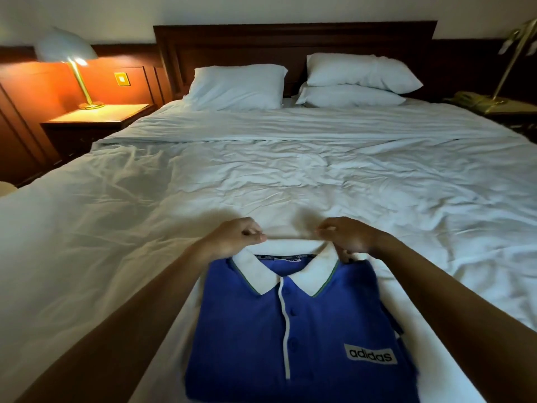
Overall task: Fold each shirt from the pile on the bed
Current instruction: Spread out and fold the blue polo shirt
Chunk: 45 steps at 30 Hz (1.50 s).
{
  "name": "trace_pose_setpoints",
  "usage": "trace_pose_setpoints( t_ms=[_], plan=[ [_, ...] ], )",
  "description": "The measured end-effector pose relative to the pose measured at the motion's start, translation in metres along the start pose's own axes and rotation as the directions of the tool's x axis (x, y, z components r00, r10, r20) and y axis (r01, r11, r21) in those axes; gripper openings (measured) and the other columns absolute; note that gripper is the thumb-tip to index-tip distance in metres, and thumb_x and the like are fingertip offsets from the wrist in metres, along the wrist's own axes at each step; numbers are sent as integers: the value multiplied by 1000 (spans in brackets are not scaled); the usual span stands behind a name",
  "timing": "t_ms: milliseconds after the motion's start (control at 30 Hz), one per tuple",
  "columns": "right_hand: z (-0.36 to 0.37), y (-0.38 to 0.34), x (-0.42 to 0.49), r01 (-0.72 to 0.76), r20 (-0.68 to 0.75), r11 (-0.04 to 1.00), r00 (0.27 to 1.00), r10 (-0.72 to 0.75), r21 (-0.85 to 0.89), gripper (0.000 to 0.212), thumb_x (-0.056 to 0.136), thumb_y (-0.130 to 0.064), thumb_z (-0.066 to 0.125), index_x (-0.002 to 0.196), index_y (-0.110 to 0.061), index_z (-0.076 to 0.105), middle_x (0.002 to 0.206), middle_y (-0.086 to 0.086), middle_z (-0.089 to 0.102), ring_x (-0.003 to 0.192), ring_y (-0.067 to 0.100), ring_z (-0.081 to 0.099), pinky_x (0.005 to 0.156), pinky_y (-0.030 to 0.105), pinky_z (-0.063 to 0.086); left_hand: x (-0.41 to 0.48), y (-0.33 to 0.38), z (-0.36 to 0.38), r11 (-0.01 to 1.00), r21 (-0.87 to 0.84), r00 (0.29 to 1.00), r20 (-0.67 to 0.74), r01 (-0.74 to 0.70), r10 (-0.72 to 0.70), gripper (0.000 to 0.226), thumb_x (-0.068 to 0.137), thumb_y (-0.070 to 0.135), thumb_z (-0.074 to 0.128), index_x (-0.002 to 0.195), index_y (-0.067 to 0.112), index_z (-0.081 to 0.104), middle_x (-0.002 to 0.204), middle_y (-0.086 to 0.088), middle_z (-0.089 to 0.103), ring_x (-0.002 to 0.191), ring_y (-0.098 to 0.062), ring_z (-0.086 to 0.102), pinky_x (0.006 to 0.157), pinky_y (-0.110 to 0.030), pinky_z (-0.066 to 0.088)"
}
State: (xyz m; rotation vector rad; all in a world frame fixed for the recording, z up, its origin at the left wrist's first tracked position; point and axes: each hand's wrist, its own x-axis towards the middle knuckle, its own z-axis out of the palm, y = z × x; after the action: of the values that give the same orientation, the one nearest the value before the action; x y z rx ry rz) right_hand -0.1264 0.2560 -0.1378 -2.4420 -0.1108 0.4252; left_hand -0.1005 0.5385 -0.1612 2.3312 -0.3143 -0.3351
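Bed (261,175) white, rumpled; blue shirt (247,330) near edge; lamp (66,50) lit left.

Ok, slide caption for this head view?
Folded blue polo shirt on the bed, left hand and right hand curled at its collar.

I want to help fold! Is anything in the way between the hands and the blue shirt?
Nothing visible is. The left hand and right hand are at the collar of the blue shirt on the bed.
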Motion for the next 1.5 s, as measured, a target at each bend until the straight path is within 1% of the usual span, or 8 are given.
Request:
trace_pose_setpoints(
  t_ms=[333,533,700,900,1067,1267,1400,1500],
  plan=[
    [-1,37,-14,218,161,949,970,-184,-227,33,78,-65,66,106,-49,63,128,-13,44,124,15,33,111,42,27,-19,-22,-18,924,329,964,238,-197,121,38,54,85,64,83,60,63,146,11,37,143,-10,23,118,-39,26],
    [8,32,-12,302,-121,930,952,-282,209,15,88,-37,71,100,-35,64,117,-8,44,118,9,43,83,19,50,-24,-27,-15,978,66,980,-16,-197,198,32,62,69,65,89,53,63,131,7,46,133,-11,39,116,-33,31],
    [-11,51,-19,27,-381,996,923,-56,-81,19,90,-41,66,94,-23,66,91,-1,65,91,19,62,79,30,47,-35,-37,-10,994,-8,986,-133,-107,105,47,68,72,63,105,44,60,124,7,53,119,-11,53,104,-33,45],
    [-2,50,-52,-61,-192,990,981,35,-129,41,84,-33,76,59,-7,58,56,-3,53,55,9,47,53,17,35,-43,-5,19,969,190,964,-181,-160,195,40,70,78,46,94,49,60,113,17,55,115,-12,51,106,-40,39],
    [9,45,-36,-7,-355,912,920,167,411,34,95,-19,60,66,-3,53,62,10,43,61,22,38,58,31,31,-43,26,44,972,210,988,-88,-105,126,22,93,56,58,108,40,62,126,17,46,125,-7,42,111,-39,33],
    [18,52,-52,-98,-465,982,870,163,162,22,93,-37,62,102,-18,67,91,2,69,87,22,65,77,31,47,-67,-4,43,991,115,954,-280,-75,105,52,75,72,51,118,43,58,140,9,38,128,1,41,113,-40,34],
    [22,50,-108,-201,-460,973,857,233,117,59,85,-65,60,71,-7,65,63,8,68,67,24,66,70,37,53,-89,-20,29,990,49,821,-565,131,-81,48,89,47,70,122,13,63,125,-13,54,121,-34,52,102,-41,41],
    [45,40,-129,-202,-417,979,890,186,6,60,82,-61,66,54,-11,48,50,1,57,53,15,53,53,30,40,-103,-12,30,955,-147,857,-422,258,-296,43,93,46,65,79,5,59,78,-20,59,90,-41,61,68,-36,38]
  ],
)
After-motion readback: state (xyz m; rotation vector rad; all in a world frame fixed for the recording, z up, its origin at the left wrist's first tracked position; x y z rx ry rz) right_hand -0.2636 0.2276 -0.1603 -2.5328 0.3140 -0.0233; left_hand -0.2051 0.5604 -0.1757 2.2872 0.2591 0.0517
